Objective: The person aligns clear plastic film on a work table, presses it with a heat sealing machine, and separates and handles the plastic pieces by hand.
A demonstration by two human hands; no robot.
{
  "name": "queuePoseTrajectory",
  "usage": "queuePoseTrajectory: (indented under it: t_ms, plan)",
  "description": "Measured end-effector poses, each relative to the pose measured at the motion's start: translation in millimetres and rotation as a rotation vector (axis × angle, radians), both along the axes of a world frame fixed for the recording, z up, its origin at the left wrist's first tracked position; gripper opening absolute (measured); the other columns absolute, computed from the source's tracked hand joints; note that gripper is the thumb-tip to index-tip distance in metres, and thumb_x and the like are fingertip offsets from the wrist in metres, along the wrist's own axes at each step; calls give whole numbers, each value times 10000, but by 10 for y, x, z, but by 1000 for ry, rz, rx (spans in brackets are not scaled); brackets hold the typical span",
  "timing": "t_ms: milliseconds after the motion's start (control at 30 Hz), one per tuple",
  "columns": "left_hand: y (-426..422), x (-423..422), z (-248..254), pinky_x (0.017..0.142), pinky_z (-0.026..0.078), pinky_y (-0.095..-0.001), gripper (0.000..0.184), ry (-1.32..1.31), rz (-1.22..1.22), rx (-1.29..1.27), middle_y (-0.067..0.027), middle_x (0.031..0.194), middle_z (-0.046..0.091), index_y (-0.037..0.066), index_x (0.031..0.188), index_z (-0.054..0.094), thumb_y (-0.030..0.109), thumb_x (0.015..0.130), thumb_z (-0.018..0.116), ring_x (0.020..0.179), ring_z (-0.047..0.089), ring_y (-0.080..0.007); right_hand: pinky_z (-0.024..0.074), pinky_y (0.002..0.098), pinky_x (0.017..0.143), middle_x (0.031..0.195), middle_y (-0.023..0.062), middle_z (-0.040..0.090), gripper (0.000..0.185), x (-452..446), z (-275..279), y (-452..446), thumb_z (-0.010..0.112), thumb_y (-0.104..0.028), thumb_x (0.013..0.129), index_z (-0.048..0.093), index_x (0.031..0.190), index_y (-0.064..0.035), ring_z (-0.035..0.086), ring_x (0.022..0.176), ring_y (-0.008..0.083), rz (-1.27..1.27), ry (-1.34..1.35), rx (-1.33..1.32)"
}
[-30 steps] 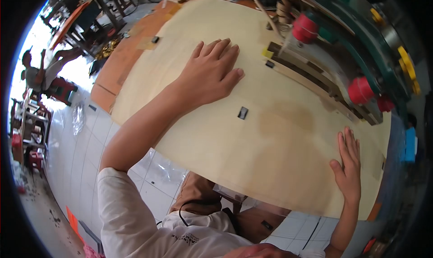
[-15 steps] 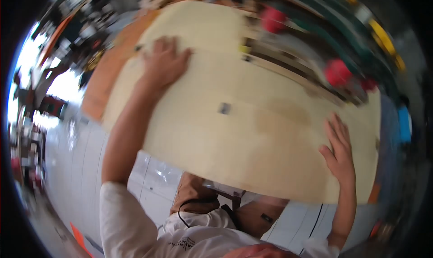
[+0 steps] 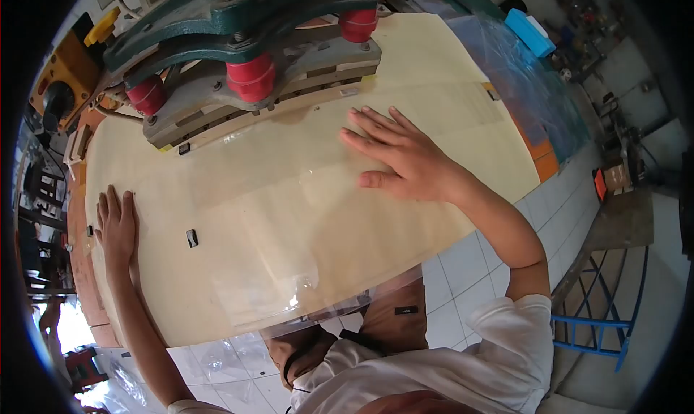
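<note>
Flat on the left end of a large cream sheet-covered work surface (image 3: 166, 291) lies my left hand (image 3: 116, 229), its fingers stretched out, nothing in them. My right hand (image 3: 401, 157) is spread with the palm down, right of centre, just below the machine's bar; it holds nothing. Under and between the hands, a clear plastic sheet (image 3: 296, 298) covers the surface and catches the light near the front edge. Small black pieces mark the surface, one (image 3: 191, 238) to the right of my left hand and another (image 3: 184, 148) at the machine bar's left end.
A dark green press-like machine (image 3: 238, 23) with red round mounts (image 3: 251, 78) and a long metal bar (image 3: 289, 88) stands over the back. Crumpled clear plastic (image 3: 499, 74) and a blue box (image 3: 530, 32) are at the back right. A blue metal frame (image 3: 596, 323) stands on the right.
The view has swung right and steadied, so the machine now appears at upper left. My right hand is now beside the machine's bar, my left at the surface's left end. Clear plastic now shows.
</note>
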State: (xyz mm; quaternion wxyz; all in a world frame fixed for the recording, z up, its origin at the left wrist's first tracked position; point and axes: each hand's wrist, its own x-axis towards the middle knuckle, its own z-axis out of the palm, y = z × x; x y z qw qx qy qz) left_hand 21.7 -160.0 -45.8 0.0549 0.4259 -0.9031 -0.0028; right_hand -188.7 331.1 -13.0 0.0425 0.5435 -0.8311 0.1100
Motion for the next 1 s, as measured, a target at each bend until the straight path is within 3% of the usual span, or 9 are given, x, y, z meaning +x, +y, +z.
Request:
queuePoseTrajectory:
  t_ms: [1000]
  plan:
    - [210,-17,145,1155,64,-614,757,21,13,12,-154,1591,234,137,1528,301,632,956,336,1492,155,-302,197,528,1168,1545,185,326,676,22,83,-46,547,-529,930,425,1465,-133,295,1436,358,-10,-9,32]
